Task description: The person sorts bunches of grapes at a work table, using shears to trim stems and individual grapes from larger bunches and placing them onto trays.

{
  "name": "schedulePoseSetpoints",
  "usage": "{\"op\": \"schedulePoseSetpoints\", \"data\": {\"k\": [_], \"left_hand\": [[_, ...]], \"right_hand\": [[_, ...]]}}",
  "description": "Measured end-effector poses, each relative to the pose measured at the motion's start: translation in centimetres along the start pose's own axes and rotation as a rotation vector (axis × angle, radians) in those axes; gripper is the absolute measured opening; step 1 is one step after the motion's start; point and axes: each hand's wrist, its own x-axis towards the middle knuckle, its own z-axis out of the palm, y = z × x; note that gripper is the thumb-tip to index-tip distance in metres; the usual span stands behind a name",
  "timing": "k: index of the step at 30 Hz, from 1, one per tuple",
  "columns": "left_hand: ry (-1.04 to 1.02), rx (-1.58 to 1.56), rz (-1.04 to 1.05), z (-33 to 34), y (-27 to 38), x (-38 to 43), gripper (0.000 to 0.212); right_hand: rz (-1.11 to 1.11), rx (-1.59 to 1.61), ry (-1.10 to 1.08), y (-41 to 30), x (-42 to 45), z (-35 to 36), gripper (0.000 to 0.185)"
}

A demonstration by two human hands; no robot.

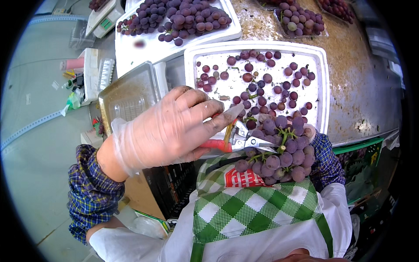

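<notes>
My left hand (163, 131), in a thin clear glove, holds red-handled pruning snips (244, 139). The snips' blades are parted and lie against the green stems of a bunch of purple grapes (286, 157). Beneath and behind that bunch is my right hand (310, 131), mostly hidden, holding the grapes up in front of the checked apron. Just beyond both hands is a white foam tray (322, 75) with many loose grapes and stem bits scattered in it.
Bunches of grapes (196, 18) lie on another white foam tray (127, 59) at the upper left. A clear plastic container (131, 95) stands left of the loose grapes. Packed grapes (299, 19) sit at the upper right. A green crate (360, 145) is at right.
</notes>
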Motion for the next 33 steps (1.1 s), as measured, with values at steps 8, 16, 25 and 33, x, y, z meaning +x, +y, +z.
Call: {"op": "schedulePoseSetpoints", "data": {"k": [8, 16, 25, 33], "left_hand": [[-0.025, -0.042, 0.032, 0.8, -0.3, 0.9, 0.075], [-0.035, -0.13, 0.02, 2.3, -1.0, 0.7, 0.083], [-0.094, -0.117, -0.057, 3.3, -0.4, 0.4, 0.083], [0.043, -0.147, -0.083, 5.2, -0.4, -0.5, 0.057]], "right_hand": [[-0.004, -0.03, -0.003, -0.4, -0.1, 0.1, 0.054], [-0.017, -0.055, -0.014, -0.4, -0.3, 0.1, 0.052], [-0.045, -0.037, -0.032, 0.0, -0.3, 0.0, 0.051], [-0.094, -0.071, -0.02, -0.4, 0.0, 0.5, 0.051]]}}
